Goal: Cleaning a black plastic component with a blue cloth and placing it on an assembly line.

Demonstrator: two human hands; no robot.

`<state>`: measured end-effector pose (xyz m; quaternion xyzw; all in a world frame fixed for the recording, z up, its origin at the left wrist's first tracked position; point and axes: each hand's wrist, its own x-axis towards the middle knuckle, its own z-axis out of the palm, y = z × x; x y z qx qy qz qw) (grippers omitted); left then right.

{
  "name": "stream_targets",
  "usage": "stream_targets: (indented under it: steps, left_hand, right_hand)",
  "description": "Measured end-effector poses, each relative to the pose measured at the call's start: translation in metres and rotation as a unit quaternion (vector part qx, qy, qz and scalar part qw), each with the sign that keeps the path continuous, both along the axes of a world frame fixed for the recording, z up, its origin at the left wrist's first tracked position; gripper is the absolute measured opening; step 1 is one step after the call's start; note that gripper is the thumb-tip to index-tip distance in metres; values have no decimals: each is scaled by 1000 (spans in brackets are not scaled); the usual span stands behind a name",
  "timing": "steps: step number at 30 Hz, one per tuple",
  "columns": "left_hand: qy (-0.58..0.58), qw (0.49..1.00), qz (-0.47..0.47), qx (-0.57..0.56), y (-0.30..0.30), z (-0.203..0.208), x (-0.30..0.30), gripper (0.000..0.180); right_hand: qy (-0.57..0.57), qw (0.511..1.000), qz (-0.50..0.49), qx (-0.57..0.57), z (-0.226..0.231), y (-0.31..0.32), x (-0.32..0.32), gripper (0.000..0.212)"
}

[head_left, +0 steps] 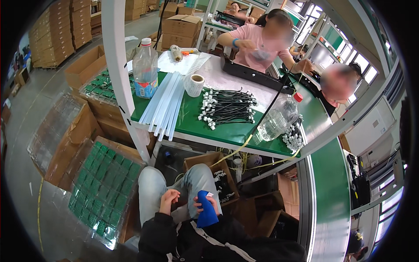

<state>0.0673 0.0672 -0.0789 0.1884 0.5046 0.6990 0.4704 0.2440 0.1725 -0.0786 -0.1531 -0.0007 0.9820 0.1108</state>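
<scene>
Above my lap, my right hand [212, 203] is wrapped around a smooth blue object [206, 214] with a small white tag near its upper end. It looks like folded cloth or a soft pouch, though its exact kind is unclear. My left hand [169, 200] hovers over my left thigh, fingers curled in, and nothing shows in it. A gap separates the two hands. Beyond my knees stands a green-topped workbench [192, 129], bearing a pile of short black cables [228, 107] with white connectors and a bundle of translucent tubes [163, 105].
Plastic trays of green circuit boards [102, 187] lie at my left. A cardboard box [227, 174] with black cables sits under the bench. Bottles [145, 70], a white label roll [194, 85] and a glue gun [176, 53] stand on top. A co-worker [264, 46] handles a long black housing [257, 77] opposite.
</scene>
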Motion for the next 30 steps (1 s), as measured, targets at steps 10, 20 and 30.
stream_targets:
  steps: [10,20,30]
  left_hand:
    - [-34,999,15,0,2,6,6,16]
    - [-50,997,-49,-15,12,16,24,17]
    - [-63,992,-99,-39,25,14,35,18]
  right_hand:
    - [26,1000,5,3,-2,4,3,33]
    - [-5,1000,-3,21,-2,4,9,38]
    - [13,999,-2,31,-6,10,12,40]
